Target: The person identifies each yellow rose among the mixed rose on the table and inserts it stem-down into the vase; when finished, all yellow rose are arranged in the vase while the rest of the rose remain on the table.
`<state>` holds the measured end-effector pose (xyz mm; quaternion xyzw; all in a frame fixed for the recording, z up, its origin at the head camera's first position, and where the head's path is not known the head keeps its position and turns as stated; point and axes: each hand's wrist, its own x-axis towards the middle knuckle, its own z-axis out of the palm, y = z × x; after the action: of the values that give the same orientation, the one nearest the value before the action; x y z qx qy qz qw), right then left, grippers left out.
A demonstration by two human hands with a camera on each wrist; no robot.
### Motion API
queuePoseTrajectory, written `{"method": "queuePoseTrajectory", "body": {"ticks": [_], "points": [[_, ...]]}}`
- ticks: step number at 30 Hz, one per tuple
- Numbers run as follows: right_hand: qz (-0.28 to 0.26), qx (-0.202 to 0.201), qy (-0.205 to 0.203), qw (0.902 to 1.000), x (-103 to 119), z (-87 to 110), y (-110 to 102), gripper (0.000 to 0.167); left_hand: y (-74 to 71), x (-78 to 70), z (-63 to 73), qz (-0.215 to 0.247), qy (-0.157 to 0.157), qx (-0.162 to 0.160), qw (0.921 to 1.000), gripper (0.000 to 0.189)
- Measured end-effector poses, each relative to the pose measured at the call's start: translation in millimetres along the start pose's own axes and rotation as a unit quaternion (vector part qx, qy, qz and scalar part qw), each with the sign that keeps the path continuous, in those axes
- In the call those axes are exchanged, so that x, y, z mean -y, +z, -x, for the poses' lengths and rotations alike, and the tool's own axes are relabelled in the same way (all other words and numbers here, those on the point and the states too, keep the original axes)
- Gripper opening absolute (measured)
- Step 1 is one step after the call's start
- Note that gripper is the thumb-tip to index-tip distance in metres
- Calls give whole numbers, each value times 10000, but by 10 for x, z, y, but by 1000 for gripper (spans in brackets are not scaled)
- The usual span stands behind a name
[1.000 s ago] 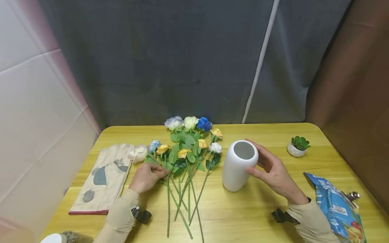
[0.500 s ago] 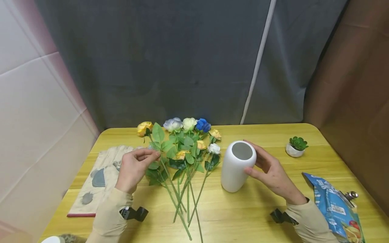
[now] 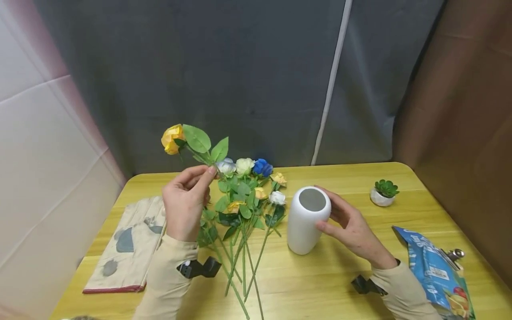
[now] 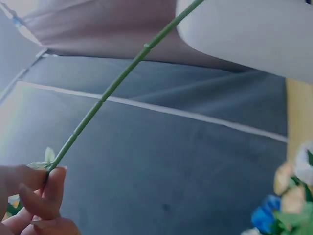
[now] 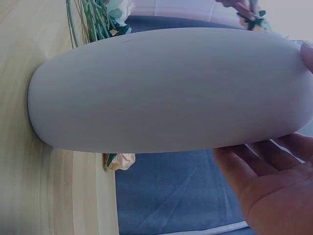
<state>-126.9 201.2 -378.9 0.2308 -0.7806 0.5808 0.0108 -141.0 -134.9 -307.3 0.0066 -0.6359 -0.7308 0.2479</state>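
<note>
At ten o'clock from the white vase, head view, the left hand has raised a yellow rose above the flower heap, which lies at nine o'clock; one bloom now looks singled out. Left-wrist view: thumb and fingers pinch its stem tightly, pointing between one and two o'clock. Right-wrist view: the right hand, fingers partly spread, holds the vase near its mouth.

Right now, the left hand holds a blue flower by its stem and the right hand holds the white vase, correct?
Not quite: the flower in the left hand is yellow, not blue, as the head view shows. It is held by its stem, and the right hand holds the white vase.
</note>
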Motion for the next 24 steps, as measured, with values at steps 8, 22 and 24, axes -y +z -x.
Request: {"method": "queuePoseTrajectory", "body": {"ticks": [8,22,24], "points": [[24,0,-9,10000,-8,-2,8,68,265,-127,-39,1437,644,-326,9870,10],[-1,-8,86,10000,-14,-1,14,69,696,87,29,349,1152,-184,9926,18],[2,-11,78,10000,-17,-1,15,70,737,118,57,195,1208,-35,9925,19]]}}
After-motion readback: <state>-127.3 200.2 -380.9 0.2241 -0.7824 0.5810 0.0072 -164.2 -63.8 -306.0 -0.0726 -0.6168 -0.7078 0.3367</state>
